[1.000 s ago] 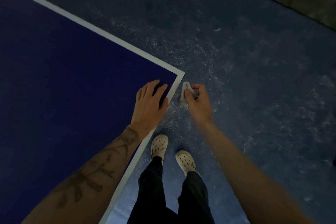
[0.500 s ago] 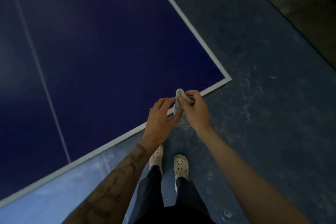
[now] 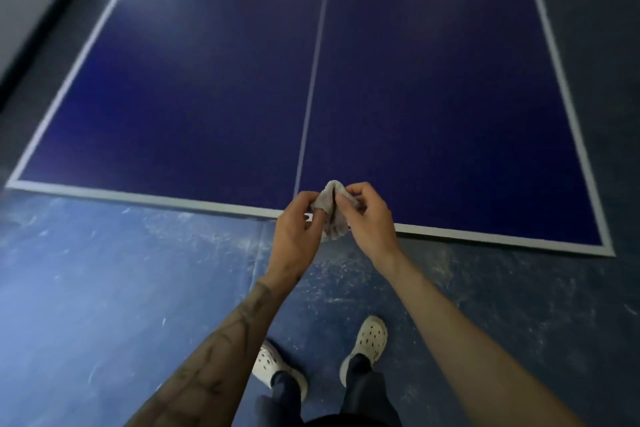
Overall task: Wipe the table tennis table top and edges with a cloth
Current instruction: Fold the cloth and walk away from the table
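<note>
**Both your hands are on the cloth (image 3: 333,218) at the near end of the table (image 3: 450,107).**

Your left hand (image 3: 294,230) and right hand (image 3: 369,222) each pinch the small grey cloth between thumb and fingertips, so it's bunched up between them (it peaks on top like a tiny tent) with a bit hanging down below. It sits right over the table's near edge, about where the thin centre line (image 3: 313,80) meets the white border (image 3: 138,198). I can't tell if it's actually touching the edge. The table's dark blue and stretches away from you. Under your arms there's scuffed blue floor (image 3: 104,281), and your white clogs (image 3: 371,340) stand well back from the table, feet apart.
</note>
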Tool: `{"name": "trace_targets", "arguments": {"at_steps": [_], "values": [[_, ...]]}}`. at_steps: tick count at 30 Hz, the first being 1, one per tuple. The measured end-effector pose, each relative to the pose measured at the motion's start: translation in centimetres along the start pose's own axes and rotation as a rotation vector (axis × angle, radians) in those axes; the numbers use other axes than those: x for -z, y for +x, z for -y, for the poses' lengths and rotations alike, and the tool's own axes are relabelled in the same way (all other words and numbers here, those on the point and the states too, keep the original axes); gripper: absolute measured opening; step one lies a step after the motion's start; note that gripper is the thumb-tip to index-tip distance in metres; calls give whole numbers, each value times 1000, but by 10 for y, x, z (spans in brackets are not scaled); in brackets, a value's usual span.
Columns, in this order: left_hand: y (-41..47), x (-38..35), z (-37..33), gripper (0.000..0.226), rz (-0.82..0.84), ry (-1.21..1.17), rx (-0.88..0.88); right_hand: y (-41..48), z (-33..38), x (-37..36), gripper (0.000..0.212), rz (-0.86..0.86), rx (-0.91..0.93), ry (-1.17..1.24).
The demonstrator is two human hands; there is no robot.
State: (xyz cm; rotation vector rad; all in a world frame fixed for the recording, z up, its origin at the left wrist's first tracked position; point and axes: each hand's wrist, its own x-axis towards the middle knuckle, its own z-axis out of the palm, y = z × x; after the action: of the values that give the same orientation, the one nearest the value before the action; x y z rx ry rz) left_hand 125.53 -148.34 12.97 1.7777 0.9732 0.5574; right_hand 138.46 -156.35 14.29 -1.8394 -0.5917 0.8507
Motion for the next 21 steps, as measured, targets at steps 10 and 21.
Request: {"name": "trace_targets", "arguments": {"at_steps": [10,21], "values": [[-38,262,96,14,-311,-121,187,-21,94,-274,11,309,115,-116],[-27,478,178,21,-690,-78,398,-5,172,-496,29,757,-103,-21]]}}
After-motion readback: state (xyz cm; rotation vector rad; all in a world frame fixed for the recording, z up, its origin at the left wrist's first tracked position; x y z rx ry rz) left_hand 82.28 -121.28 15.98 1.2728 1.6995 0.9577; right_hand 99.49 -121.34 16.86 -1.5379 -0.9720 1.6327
